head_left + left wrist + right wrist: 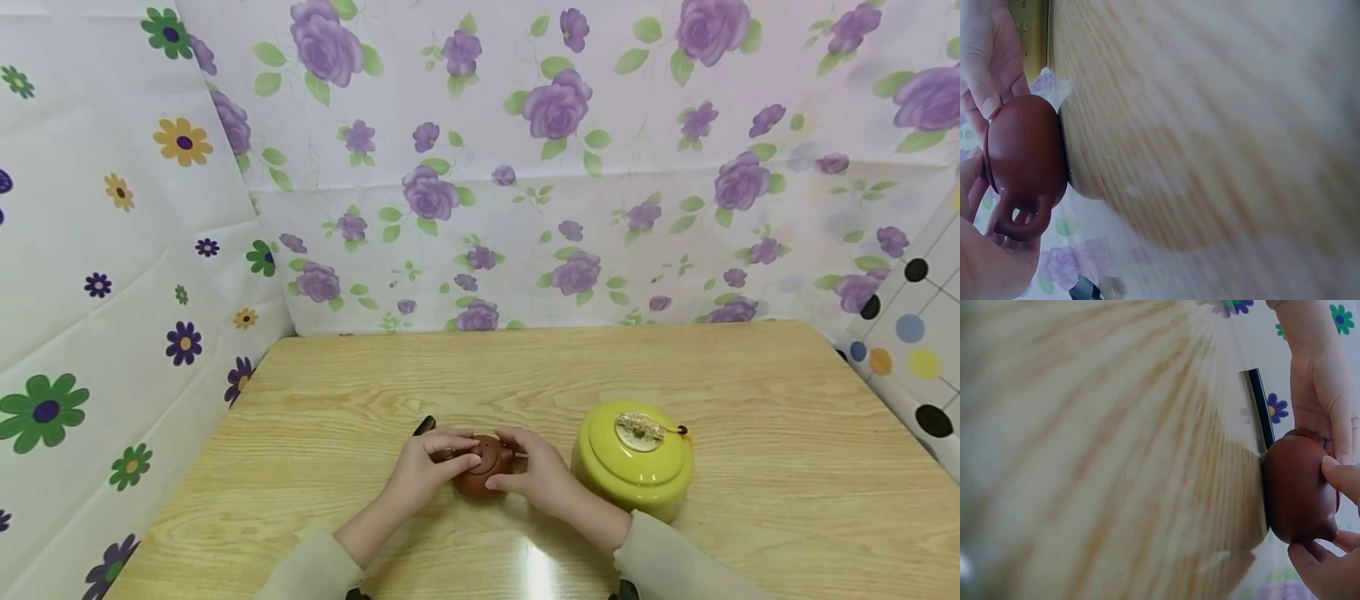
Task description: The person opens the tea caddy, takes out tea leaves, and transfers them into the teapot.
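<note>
A small reddish-brown clay teapot (pixel 480 487) stands on the wooden table between both hands. Its looped handle (pixel 1025 219) points toward the left hand, and its short spout (pixel 1329 529) is on the right hand's side. From the left, my left hand (pixel 426 463) reaches over the handle, its thumb and fingertips on the lid (pixel 491 454). My right hand (pixel 543 477) holds the spout side, thumb on the near wall and fingers on the far side. The left hand partly covers the lid and hides the handle in the head view.
Just right of the right hand stands a yellow lidded jar (pixel 633 475) with a gold emblem and an orange cord. A dark slender object (pixel 424 425) lies behind the left hand. Flowered cloths (pixel 480 167) hang behind and beside the wooden table (pixel 337 392).
</note>
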`<state>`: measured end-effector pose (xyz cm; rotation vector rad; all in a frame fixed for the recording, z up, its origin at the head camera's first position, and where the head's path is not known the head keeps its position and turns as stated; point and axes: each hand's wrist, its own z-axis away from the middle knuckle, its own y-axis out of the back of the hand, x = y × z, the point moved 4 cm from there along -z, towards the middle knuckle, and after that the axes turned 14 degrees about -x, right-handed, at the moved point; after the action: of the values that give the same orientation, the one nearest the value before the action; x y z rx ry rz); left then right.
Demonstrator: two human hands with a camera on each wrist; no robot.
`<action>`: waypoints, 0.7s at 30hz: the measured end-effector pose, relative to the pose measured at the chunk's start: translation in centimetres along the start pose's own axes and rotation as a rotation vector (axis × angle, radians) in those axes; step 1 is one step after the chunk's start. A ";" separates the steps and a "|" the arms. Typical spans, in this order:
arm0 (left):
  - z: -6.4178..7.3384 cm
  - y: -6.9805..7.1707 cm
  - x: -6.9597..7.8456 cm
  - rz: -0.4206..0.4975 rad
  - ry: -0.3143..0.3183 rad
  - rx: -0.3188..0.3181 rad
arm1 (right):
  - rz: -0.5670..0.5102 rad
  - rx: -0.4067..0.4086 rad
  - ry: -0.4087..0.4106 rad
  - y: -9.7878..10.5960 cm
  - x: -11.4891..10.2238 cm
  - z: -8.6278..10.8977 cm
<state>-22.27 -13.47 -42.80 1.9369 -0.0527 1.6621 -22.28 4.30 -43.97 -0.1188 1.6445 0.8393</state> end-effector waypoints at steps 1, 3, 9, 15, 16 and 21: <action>0.0 0.0 0.0 0.000 -0.002 0.000 | -0.016 -0.002 -0.003 0.0 0.0 0.0; 0.0 0.0 0.0 0.005 -0.006 0.001 | -0.036 -0.006 -0.004 0.0 0.1 0.0; 0.0 0.0 0.2 0.009 0.001 0.019 | -0.053 -0.023 -0.015 0.1 0.2 -0.2; 0.0 0.3 0.4 0.009 -0.014 0.027 | -0.055 -0.026 -0.004 0.2 0.0 -0.3; 0.0 0.4 0.4 0.016 -0.016 0.025 | -0.057 -0.026 -0.004 0.2 0.0 -0.3; 0.2 0.5 0.5 0.050 -0.004 0.005 | -0.051 -0.034 -0.020 0.0 0.2 -0.1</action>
<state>-22.20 -13.78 -42.19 1.9569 -0.0995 1.6924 -22.47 4.32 -44.15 -0.1743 1.6027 0.8273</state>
